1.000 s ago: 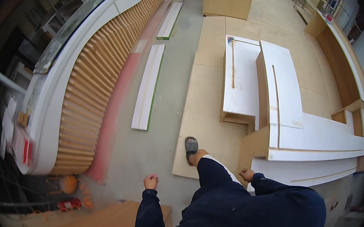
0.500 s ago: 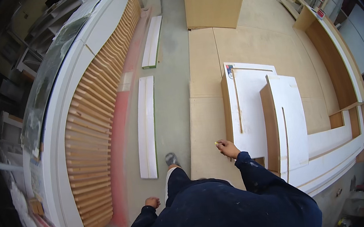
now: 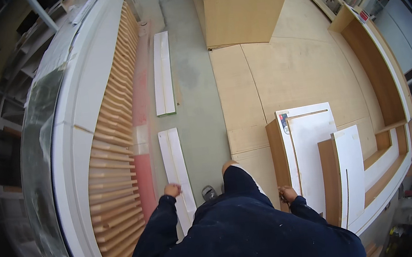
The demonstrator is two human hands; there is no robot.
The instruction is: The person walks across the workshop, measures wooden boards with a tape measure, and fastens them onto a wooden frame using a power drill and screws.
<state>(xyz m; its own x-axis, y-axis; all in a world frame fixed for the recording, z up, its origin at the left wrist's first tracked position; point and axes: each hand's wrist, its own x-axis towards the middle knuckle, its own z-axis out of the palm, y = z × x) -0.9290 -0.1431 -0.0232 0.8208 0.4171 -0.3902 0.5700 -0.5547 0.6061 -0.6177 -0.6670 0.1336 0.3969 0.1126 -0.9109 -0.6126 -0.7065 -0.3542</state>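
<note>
My left hand (image 3: pixel 173 189) hangs loosely closed in front of me, above a long white strip panel (image 3: pixel 174 160) lying on the floor; I see nothing in it. My right hand (image 3: pixel 289 195) is down at my side, close to the wooden side of a white-topped box cabinet (image 3: pixel 314 139). Its fingers are curled around something small that I cannot make out. Whether the hand touches the cabinet I cannot tell. A smaller white-topped wooden piece (image 3: pixel 349 163) stands to the right of that cabinet.
A long curved white counter with wooden slats (image 3: pixel 116 189) runs along my left. A second white strip panel (image 3: pixel 162 75) lies farther ahead. Beyond the tan floor boards (image 3: pixel 290 68) stands a wooden box (image 3: pixel 244 15) with a white top. Open wooden shelf frames (image 3: pixel 377 66) line the right.
I have walked forward, so the cabinets and floor panels are nearer. My left hand has swung forward and my right hand back. The small yellowish thing at my right fingertips is no longer distinct.
</note>
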